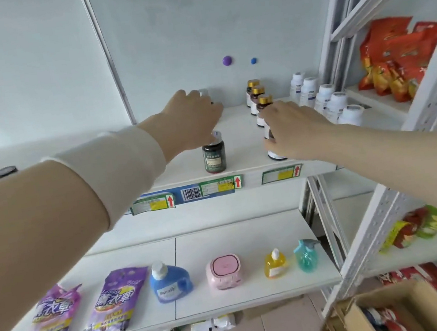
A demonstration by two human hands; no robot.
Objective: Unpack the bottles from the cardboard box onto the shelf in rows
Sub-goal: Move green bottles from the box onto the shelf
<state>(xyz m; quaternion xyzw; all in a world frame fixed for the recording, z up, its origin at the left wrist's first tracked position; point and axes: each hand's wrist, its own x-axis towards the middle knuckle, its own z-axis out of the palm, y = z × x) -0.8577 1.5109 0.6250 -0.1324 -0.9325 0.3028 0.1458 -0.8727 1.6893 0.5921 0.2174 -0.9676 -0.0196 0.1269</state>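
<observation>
Left hand (191, 118), cream sleeve: fingers (215, 108) curled down over a white-capped bottle (203, 92) at the back of the shelf (236, 123); only the cap and a dark sliver show past the knuckles. Dark bottle (214, 154), green label, white cap: upright near the shelf's front edge, just below the left fingers and under that wrist. Gold-capped bottles (257, 91): three in a file running front to back, right of the left fingers, just beyond the right fingers. Right hand (296, 126): fingers (271, 111) and thumb wrapped round a brown bottle (270, 141), base on the shelf at the front of the gold-capped file. White bottles (325, 94): one file of five, right of the right fingers. Lower shelf (231, 303), well below both sets of fingers: two purple pouches (113, 300), blue jug (169, 283), pink box (224, 272), yellow bottle (275, 264), teal sprayer (307, 255). Cardboard box (416, 303): open on the floor, far below and right of the right fingers, contents unclear.
</observation>
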